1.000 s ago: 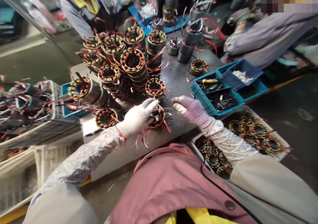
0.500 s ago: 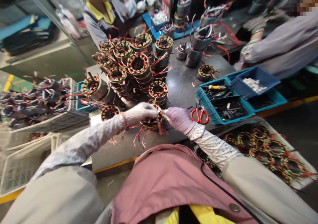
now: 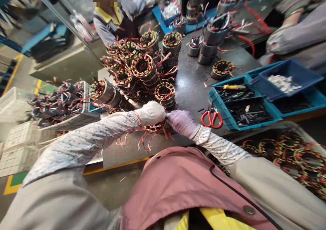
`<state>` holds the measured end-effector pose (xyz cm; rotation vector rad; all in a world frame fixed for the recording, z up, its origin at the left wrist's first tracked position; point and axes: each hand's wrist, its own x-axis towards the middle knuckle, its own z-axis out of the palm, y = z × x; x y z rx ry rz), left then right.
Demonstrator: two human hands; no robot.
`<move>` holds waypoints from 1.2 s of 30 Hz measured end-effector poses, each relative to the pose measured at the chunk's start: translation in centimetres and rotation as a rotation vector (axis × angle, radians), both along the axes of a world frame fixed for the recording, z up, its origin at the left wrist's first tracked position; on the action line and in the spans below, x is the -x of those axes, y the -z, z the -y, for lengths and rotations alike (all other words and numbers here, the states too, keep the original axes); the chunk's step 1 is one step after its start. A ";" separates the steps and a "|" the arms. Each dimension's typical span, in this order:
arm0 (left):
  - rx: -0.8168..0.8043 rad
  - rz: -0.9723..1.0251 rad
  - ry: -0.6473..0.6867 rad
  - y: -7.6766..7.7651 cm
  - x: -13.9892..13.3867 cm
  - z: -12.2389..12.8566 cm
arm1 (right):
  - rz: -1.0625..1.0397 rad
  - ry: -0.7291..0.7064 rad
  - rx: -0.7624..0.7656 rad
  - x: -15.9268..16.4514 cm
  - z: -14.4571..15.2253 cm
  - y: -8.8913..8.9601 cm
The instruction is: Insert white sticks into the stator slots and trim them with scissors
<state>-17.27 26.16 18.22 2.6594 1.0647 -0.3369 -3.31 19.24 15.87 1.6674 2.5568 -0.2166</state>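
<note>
A motor stator with loose red lead wires lies on the metal table close to my body, partly hidden under my gloves. My left hand, in a white knit glove, is closed above its rim. From the right, my right hand, in a purplish glove, meets it with fingers pinched together. What the fingertips hold, a thin piece between the two hands, is too small to name. Red-handled scissors lie to the right of my right hand. Another wound stator stands just beyond my hands.
Stacked stators crowd the table's left half. Teal bins with black sleeves and a blue tray of white pieces stand at right. Crates of stators flank the table. One co-worker is across, another's sleeve at far right.
My left hand has moved right from over the stator's ring to touch or nearly touch my right hand. The camera view has shifted, so the surroundings appear displaced.
</note>
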 end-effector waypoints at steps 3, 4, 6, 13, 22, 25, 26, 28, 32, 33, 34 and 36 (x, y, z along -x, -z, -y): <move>0.121 0.009 -0.037 -0.3 0.3 0.2 | -0.020 0.015 0.017 0.0 0.0 0.2; 0.230 0.081 -0.059 -0.5 0.6 0.4 | -0.022 0.033 0.034 0.0 0.0 0.4; 0.477 0.324 -0.173 -1.0 1.5 1.0 | -0.029 0.070 0.059 0.0 0.0 0.8; 0.687 0.478 -0.441 1.0 5.3 2.1 | -0.054 0.008 0.009 -0.2 -0.1 0.5; 0.779 0.786 -0.572 0.5 5.7 2.5 | -0.073 0.036 0.030 -0.5 -0.1 0.7; 0.529 0.655 -0.444 1.0 6.5 3.3 | -0.092 0.061 0.031 -0.4 -0.2 0.8; 0.480 0.603 -0.374 1.5 6.5 3.5 | -0.077 0.063 0.039 -0.3 -0.3 0.7; 0.473 0.560 -0.318 2.3 6.0 3.5 | -0.042 0.061 0.050 -0.2 -0.5 0.5; 0.678 0.615 -0.452 3.0 4.9 2.9 | -0.028 0.059 0.044 -0.1 -0.4 0.4; 0.709 0.610 -0.469 3.0 4.7 2.8 | -0.030 0.063 0.039 -0.1 -0.3 0.5; 0.723 0.607 -0.491 3.0 4.5 2.7 | -0.031 0.069 0.029 -0.2 -0.2 0.6; 0.743 0.627 -0.558 3.0 4.1 2.8 | -0.033 0.080 0.007 -0.2 -0.1 0.9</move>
